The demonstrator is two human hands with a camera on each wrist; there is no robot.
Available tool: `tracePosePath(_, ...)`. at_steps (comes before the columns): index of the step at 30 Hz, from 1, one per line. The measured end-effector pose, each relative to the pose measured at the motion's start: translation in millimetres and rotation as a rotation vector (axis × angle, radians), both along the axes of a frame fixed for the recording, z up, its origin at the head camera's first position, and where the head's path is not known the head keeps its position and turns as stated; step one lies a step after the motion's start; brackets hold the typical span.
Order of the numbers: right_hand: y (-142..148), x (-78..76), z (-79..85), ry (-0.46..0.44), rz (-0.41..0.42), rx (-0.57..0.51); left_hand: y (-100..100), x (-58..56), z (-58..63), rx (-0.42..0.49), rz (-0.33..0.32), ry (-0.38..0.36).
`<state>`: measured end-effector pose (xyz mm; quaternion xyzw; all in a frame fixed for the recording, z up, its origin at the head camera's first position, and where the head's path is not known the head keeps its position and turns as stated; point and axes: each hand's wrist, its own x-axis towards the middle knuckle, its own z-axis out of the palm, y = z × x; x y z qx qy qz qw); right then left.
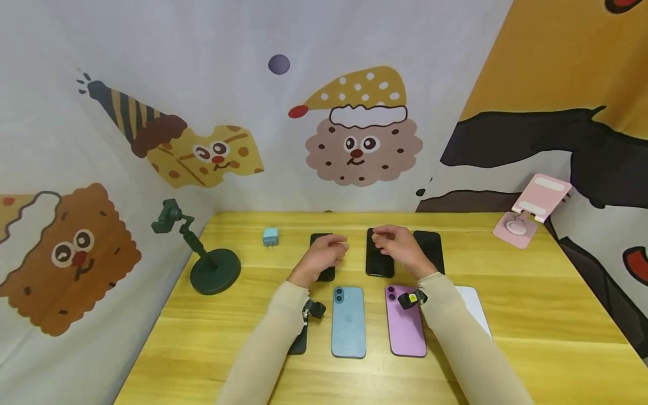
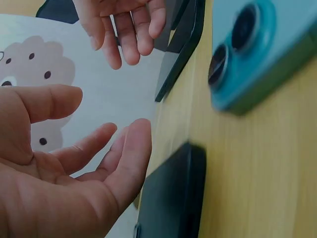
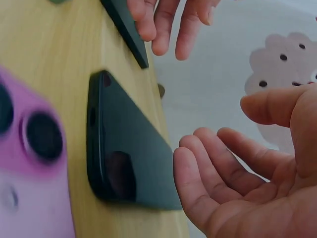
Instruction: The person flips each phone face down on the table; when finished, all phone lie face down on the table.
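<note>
My left hand (image 1: 322,257) hovers over a black phone (image 1: 327,274) in the back row, its fingers loosely bent with nothing between them. Over the middle black phone (image 1: 379,264) is my right hand (image 1: 402,247), also relaxed and holding nothing. The two palms partly face each other, apart. Part of a third black phone (image 1: 430,247) shows behind the right wrist. Nearer me lie a light blue phone (image 1: 348,332) and a pink-purple phone (image 1: 407,332), backs up. My left sleeve partly hides a dark phone (image 1: 300,342); my right sleeve covers part of a white flat thing (image 1: 475,308).
A dark green stand (image 1: 215,271) with a jointed arm is at the left of the wooden table (image 1: 547,315). Beside it sits a light blue plug charger (image 1: 270,236). A pink folding stand (image 1: 541,197) occupies the back right corner. A cartoon-printed cloth (image 1: 445,73) hangs behind.
</note>
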<state>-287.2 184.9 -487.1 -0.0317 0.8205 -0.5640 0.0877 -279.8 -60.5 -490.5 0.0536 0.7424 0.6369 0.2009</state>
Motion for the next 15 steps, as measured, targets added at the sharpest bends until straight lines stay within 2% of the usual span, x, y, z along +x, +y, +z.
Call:
tracePosePath(5,19.1,4.7,-1.2,0.017,-0.036,0.028,21.2,-2.5,-1.6,0.019,-0.007,-0.049)
tracePosePath(9,31.5,7.6,-4.5,0.010,-0.054,0.033,34.2,-2.3,-2.1,0.024,-0.011,-0.058)
tracePosePath(15,42.3,12.2,-12.7,-0.096,-0.042,-0.103,45.2,-2.0,-6.3,0.003,-0.016,-0.098)
